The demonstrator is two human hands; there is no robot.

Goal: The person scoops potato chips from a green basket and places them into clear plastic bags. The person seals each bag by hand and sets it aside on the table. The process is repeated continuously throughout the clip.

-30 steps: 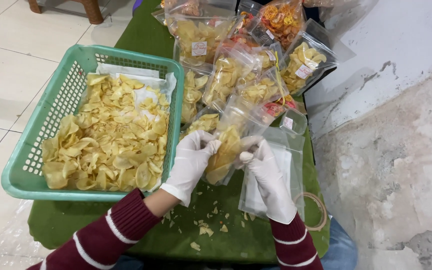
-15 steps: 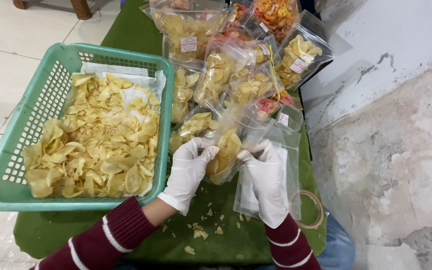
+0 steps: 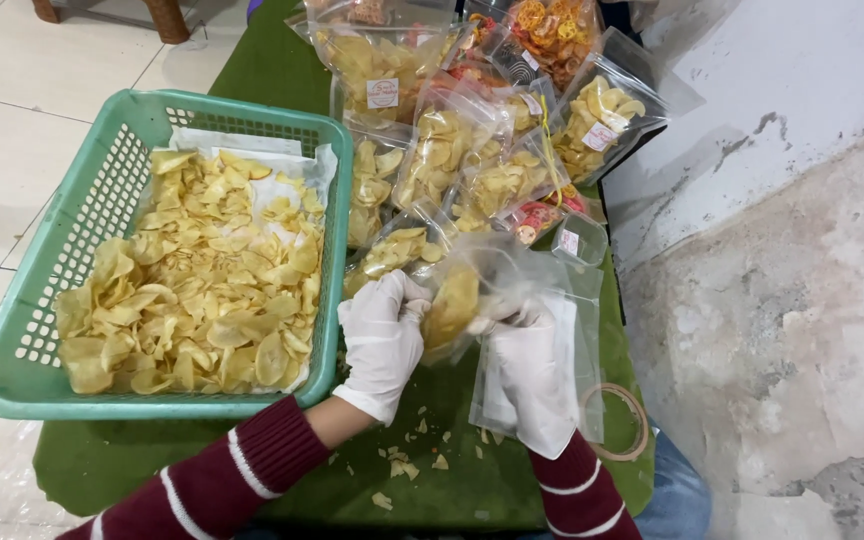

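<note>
Both gloved hands grip a clear plastic bag of yellow chips: left hand has its fingers curled closed on the bag's left edge, right hand pinches its right side (fingers shut). Just left of the left fingers sits the green basket of chips.

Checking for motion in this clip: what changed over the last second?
Little. Left hand and right hand keep their grip on the clear bag of chips; the left has shifted slightly at the bag's mouth. The framing drifts a bit, which is the camera. The green basket, filled bags and tape roll stayed put.
</note>
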